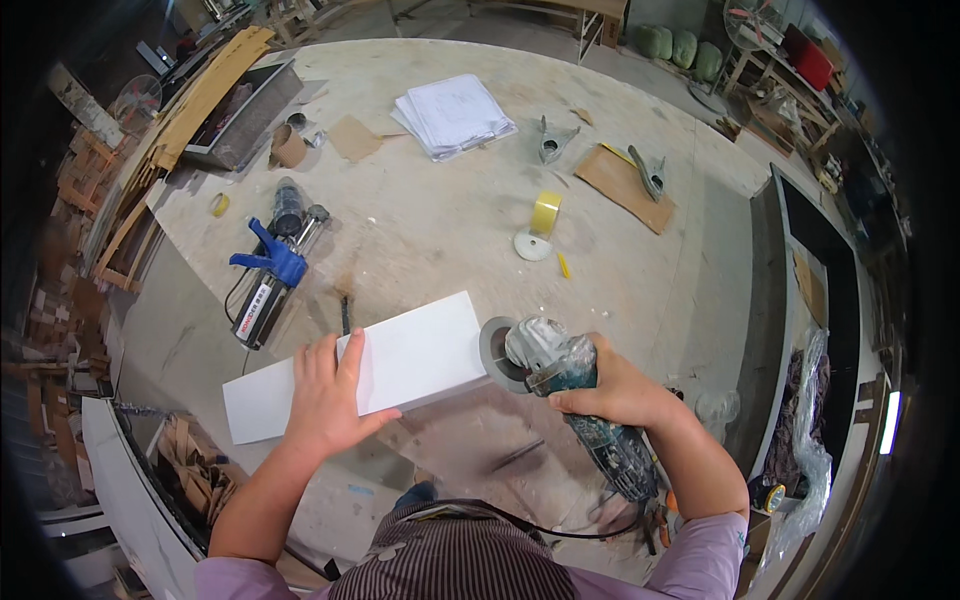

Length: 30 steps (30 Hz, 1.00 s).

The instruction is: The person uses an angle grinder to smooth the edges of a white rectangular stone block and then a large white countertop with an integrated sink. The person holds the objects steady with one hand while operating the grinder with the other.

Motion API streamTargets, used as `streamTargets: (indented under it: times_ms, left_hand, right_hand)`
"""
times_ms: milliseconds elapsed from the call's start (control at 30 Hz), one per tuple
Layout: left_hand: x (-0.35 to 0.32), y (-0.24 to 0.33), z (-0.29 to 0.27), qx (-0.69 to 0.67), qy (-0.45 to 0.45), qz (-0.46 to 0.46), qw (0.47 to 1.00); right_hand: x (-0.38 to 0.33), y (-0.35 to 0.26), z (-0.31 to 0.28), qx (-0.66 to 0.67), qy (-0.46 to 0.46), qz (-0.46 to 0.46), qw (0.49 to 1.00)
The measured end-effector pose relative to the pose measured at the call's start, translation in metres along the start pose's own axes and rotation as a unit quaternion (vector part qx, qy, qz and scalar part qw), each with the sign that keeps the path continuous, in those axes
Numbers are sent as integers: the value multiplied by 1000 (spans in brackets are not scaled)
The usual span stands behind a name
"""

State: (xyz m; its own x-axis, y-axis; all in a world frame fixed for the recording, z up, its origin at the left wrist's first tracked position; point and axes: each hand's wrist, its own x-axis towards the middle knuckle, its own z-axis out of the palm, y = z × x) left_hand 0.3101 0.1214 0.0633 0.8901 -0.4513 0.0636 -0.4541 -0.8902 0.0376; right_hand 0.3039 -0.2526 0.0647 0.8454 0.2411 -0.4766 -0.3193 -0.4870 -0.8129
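My right hand (622,388) is clamped round the scuffed teal angle grinder (612,450). Left hand (330,400) spread, pressing the smooth white oblong panel (425,340) on the pale worktable (400,240). If the round grey disc (491,350) grabs, my one-handed hold could slip, chipping its end.

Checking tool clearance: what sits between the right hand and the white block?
The angle grinder, held in the right hand, its disc at the right end of the white block; contact can't be judged. Shows in the head view.
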Motion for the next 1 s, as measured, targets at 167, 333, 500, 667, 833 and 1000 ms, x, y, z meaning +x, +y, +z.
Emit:
streamTargets:
  times_ms: [167, 333, 500, 667, 833, 1000]
  left_hand:
    - [0, -1, 4, -10, 1, -2, 1000]
    - [1, -4, 4, -6, 16, 12, 1000]
    - [1, -3, 4, 3, 14, 10, 1000]
    - [2, -3, 3, 5, 9, 9, 1000]
    - [1, -3, 2, 0, 14, 13, 1000]
    - [0, -3, 2, 0, 15, 14, 1000]
  right_hand:
    - [-18, 5, 4, 5, 4, 32, 999]
    - [-33, 22, 5, 27, 5, 0, 1000]
    - [-12, 12, 6, 89, 44, 10, 995]
    - [29, 4, 6, 99, 28, -42, 994]
    - [39, -8, 1, 77, 8, -46, 996]
    - [46, -6, 2, 63, -7, -45, 997]
